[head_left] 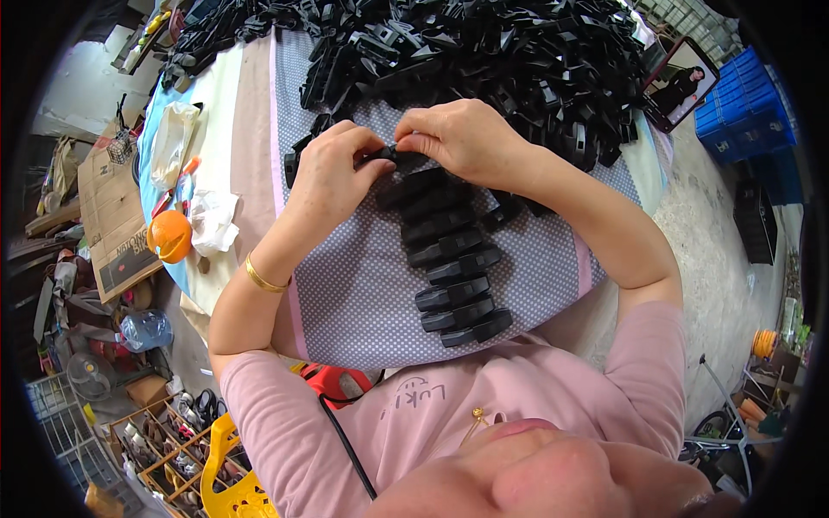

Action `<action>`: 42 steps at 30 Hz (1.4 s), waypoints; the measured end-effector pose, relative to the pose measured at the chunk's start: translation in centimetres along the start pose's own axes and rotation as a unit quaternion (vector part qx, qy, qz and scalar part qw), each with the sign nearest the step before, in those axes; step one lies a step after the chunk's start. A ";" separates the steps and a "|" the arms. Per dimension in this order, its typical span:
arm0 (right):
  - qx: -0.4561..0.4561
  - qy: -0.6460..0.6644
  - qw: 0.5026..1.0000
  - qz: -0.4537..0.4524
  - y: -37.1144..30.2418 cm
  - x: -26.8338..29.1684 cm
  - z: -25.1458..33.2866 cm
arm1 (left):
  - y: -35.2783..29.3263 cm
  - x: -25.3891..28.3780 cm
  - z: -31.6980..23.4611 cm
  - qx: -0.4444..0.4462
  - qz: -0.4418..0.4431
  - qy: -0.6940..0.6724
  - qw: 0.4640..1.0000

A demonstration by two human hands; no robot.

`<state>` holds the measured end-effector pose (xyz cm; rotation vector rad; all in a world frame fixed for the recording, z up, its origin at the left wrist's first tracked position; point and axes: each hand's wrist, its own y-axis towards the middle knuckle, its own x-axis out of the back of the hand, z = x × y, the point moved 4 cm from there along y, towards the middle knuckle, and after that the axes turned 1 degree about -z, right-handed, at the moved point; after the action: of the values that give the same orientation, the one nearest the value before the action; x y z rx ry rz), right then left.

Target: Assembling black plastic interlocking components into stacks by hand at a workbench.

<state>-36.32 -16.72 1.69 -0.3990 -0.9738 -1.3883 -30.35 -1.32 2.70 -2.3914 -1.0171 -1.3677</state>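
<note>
My left hand (332,168) and my right hand (466,142) are close together over the table, both with fingers pinched. Between them they grip a small black plastic piece (391,157), mostly covered by the fingertips. Just below, a row of black plastic parts (453,269) runs toward me, laid side by side and slightly overlapping. A few more black parts (501,210) lie to the right of the row. Left of my left hand, some black parts (298,160) are partly hidden behind it. A large heap of similar black pieces (484,56) covers the far side.
A dotted cloth (345,302) covers the table. At its left lie an orange (169,236), crumpled white tissue (213,221) and a plastic bag (175,147). A phone (682,84) stands at the far right, near blue crates (744,108) beyond the table.
</note>
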 end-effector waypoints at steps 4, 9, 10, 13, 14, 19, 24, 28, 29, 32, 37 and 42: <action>0.063 0.033 0.997 -0.002 -0.3 0.4 0.0 | -0.1 0.2 0.5 0.007 -0.001 0.001 1.000; 0.077 -0.111 0.990 -0.039 -0.6 1.6 0.2 | 0.1 0.2 0.4 0.013 0.007 -0.011 1.000; 0.075 -0.134 0.988 -0.036 -0.6 1.6 0.1 | 0.0 0.2 0.4 0.013 0.008 -0.013 1.000; 0.085 -0.171 0.981 -0.024 -0.6 1.9 0.4 | 0.0 0.2 0.7 0.018 0.007 -0.017 1.000; 0.084 -0.192 0.978 -0.011 -0.5 1.9 0.4 | 0.0 0.2 0.8 0.019 0.007 -0.017 1.000; 0.100 -0.125 0.987 -0.015 -0.1 0.6 0.2 | 0.3 0.2 0.3 -0.010 0.003 -0.032 0.999; 0.086 -0.120 0.989 0.010 -0.2 0.3 0.6 | 0.0 -0.1 0.6 -0.068 -0.012 -0.041 0.997; 0.045 -0.078 0.993 0.071 -0.4 1.1 0.1 | 1.0 0.4 0.2 -0.039 0.084 -0.086 0.992; 0.076 -0.103 0.992 0.002 -0.4 1.4 0.1 | 1.1 0.5 0.4 -0.013 0.099 -0.112 0.989; 0.081 -0.183 0.975 -0.094 0.1 2.0 -0.2 | 2.0 2.1 1.7 -0.086 -0.188 0.057 0.977; 0.043 -0.388 0.919 -0.053 0.2 1.1 -0.2 | 2.5 1.5 3.7 -0.104 -0.210 0.197 0.952; 0.080 -0.361 0.924 -0.096 0.1 0.9 -0.2 | 2.1 1.2 3.7 -0.083 -0.192 0.170 0.963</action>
<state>-36.24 -17.37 2.28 -0.7336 -1.7562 -1.3376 -26.10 -0.52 1.96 -2.0216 -1.3552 -1.9844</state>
